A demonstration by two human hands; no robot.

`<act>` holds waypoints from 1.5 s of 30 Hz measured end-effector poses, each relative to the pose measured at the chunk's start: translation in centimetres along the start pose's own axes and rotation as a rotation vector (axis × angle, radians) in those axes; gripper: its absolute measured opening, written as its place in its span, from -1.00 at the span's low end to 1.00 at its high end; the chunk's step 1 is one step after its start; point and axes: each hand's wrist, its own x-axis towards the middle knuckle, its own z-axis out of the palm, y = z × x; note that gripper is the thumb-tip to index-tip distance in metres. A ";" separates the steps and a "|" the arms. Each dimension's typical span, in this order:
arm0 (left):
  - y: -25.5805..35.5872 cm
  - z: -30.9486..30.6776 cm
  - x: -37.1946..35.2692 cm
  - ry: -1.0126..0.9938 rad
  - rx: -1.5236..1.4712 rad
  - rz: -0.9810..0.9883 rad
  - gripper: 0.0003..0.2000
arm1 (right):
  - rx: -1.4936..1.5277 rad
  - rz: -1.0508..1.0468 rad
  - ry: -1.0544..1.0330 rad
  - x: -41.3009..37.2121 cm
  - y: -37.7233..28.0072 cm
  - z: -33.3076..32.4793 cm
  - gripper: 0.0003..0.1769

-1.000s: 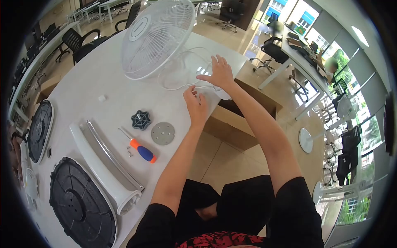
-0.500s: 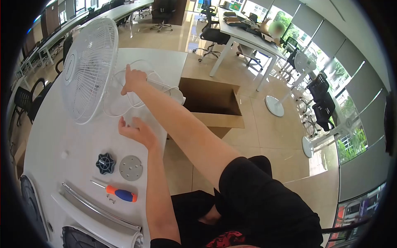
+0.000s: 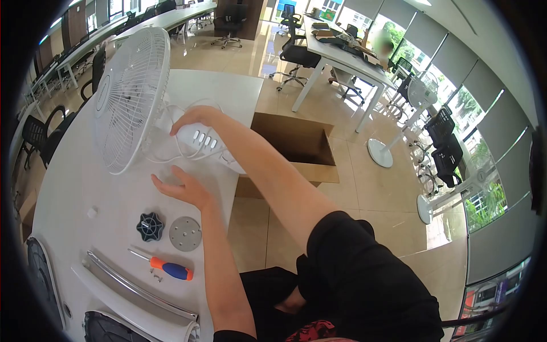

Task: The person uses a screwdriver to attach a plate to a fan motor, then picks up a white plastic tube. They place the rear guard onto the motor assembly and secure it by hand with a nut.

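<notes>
A white fan head with a round wire cage stands on the table, its cage facing left. My right hand curls over the white control box behind the cage, its fingers bent down onto the casing. The box has a row of oval buttons, and a loose white cord loops around it. My left hand is held just below, palm up, fingers apart and holding nothing. Nearest it are a dark star-shaped knob and a round grey metal plate with holes.
On the white table lie an orange-and-blue screwdriver, small screws, a chrome tube and a small white cap. An open cardboard box stands beyond the table's right edge. Assembled fans stand further off.
My right hand has gone from pointing fingers to curling over the control box, whose buttons now show. My left hand has opened wider. The view has shifted slightly.
</notes>
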 end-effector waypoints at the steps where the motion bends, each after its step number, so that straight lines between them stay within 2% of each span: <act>1: -0.4 -0.1 0.4 -0.001 -0.030 -0.040 -0.31 | 0.066 -0.014 -0.018 -0.3 0.3 0.1 -0.22; 4: -1.3 -0.6 2.3 -0.043 -0.381 -0.183 -0.21 | 0.204 -0.026 -0.044 -2.3 0.9 0.1 -0.32; 7: -0.1 -0.6 3.2 0.088 -0.805 -0.433 -0.15 | 0.234 0.020 -0.013 -5.1 1.5 -0.4 -0.38; 10: 1.4 -1.0 3.7 0.069 -1.039 -0.615 -0.08 | 0.251 0.029 -0.036 -8.8 2.5 -1.7 -0.41; 13: -0.5 -1.4 4.4 -0.114 -1.354 -0.715 -0.05 | 0.257 0.052 -0.071 -13.2 4.4 -3.1 -0.42; 17: 2.6 -1.2 3.7 -0.456 -1.357 -0.541 -0.08 | 0.210 -0.015 -0.005 -19.1 9.4 -2.9 -0.33; 21: 4.0 -0.6 2.5 -0.765 -1.374 -0.611 -0.10 | 0.211 0.035 0.065 -28.0 10.5 -1.5 -0.18; 24: 4.7 -0.8 1.5 -0.928 -1.339 -0.678 -0.11 | 0.315 0.042 0.133 -31.4 14.0 -0.3 -0.22; 27: 5.4 -1.2 -0.1 -1.042 -1.305 -0.728 -0.12 | 0.417 -0.036 0.178 -37.7 14.3 -0.6 -0.22; 30: 5.8 -2.3 -2.5 -1.109 -1.263 -0.785 -0.13 | 0.393 -0.228 0.291 -44.4 16.3 -0.4 -0.17; 31: 6.1 -2.7 -3.3 -1.123 -1.255 -0.801 -0.14 | 0.363 -0.109 0.253 -48.1 14.5 -0.9 -0.13; 33: 6.6 -3.3 -4.6 -1.159 -1.228 -0.811 -0.15 | 0.168 -0.079 0.248 -53.6 14.9 -1.8 -0.10; 36: 7.3 -5.1 -7.0 -1.177 -1.190 -0.826 -0.16 | 0.095 -0.048 0.224 -59.5 18.2 -2.4 -0.12; 40: 8.0 -10.6 -10.1 -1.114 -1.107 -0.877 -0.18 | 0.059 -0.033 0.162 -63.3 24.1 -2.9 -0.15; 43: 9.0 -17.0 -13.1 -0.938 -0.970 -1.029 -0.19 | 0.015 -0.060 0.096 -63.5 28.0 -2.6 -0.17; 45: 9.1 -20.9 -15.0 -0.889 -0.846 -0.973 -0.16 | -0.016 -0.100 0.043 -62.8 30.7 -2.4 -0.18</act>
